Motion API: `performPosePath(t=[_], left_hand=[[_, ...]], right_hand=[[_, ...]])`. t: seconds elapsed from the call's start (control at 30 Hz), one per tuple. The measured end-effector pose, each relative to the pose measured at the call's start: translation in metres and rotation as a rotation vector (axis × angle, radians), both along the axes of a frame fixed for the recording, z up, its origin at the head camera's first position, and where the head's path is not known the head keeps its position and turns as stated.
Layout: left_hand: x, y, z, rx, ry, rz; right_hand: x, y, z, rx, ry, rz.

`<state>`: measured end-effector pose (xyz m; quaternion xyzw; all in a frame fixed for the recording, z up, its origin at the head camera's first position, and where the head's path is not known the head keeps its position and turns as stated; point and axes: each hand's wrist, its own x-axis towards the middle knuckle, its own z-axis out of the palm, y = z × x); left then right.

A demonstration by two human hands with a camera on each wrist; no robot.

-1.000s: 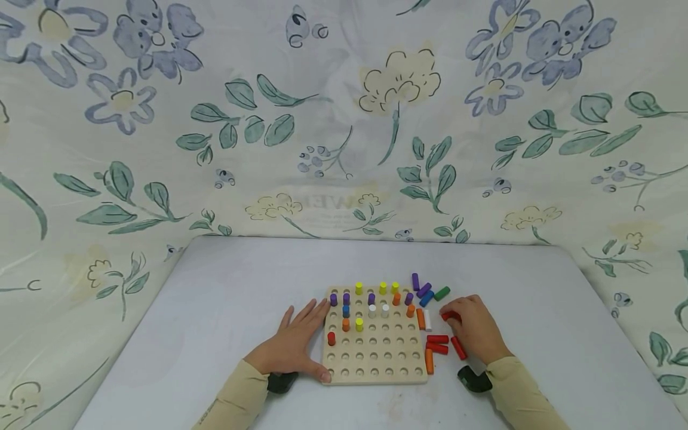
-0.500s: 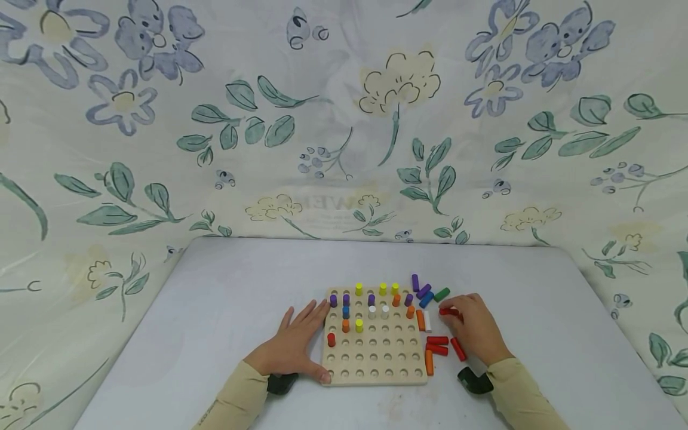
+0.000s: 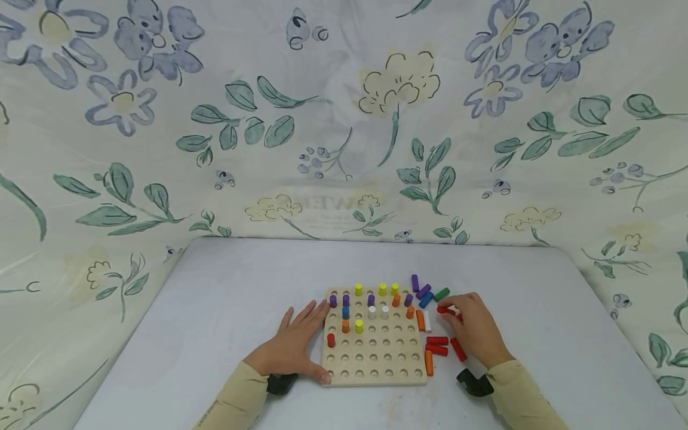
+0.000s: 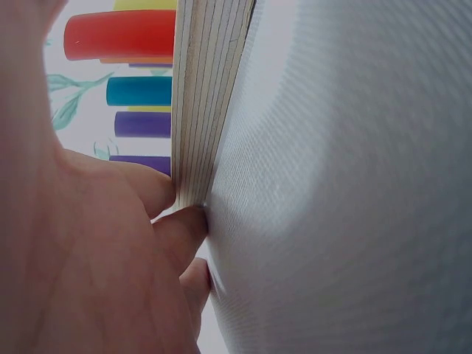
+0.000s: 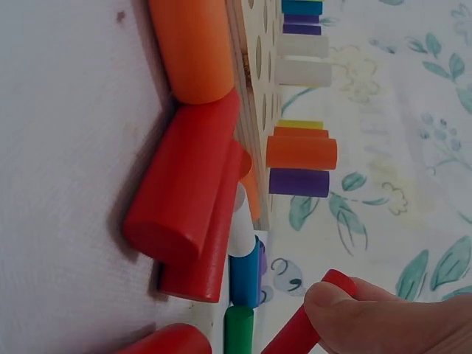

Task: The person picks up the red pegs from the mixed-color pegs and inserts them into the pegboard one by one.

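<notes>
In the head view a square wooden pegboard (image 3: 373,364) lies on the table, with yellow, purple, blue, white, orange and red pegs standing in some holes. Spread along its left edge, my left hand (image 3: 290,346) touches the board with thumb and fingertips; the left wrist view shows the fingers against its layered side (image 4: 206,96). Right of the board, my right hand (image 3: 477,328) pinches a red peg (image 5: 296,328) between thumb and fingers, off the table. Part of that peg is hidden by the fingers and by the right wrist view's lower edge.
Loose pegs lie by the board's right side: several red ones (image 3: 437,341), orange ones (image 3: 429,362), a white one (image 3: 427,322), a blue one (image 3: 426,300), purple ones (image 3: 415,282) and a green one (image 3: 442,294). A flowered cloth (image 3: 344,149) hangs behind the table.
The red peg has turned slightly in my right fingers, and more of it shows. My left hand keeps its place on the board.
</notes>
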<state>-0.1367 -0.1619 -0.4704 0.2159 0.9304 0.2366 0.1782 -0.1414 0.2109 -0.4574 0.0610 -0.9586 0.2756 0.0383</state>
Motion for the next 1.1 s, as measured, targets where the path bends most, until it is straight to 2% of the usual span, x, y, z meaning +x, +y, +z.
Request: performPosePath(t=[1.1], left_hand=[[0.0,-0.001,-0.003,0.023,0.006,-0.01]], right_hand=[[0.013,-0.018,0.015,-0.018,0.06,0.016]])
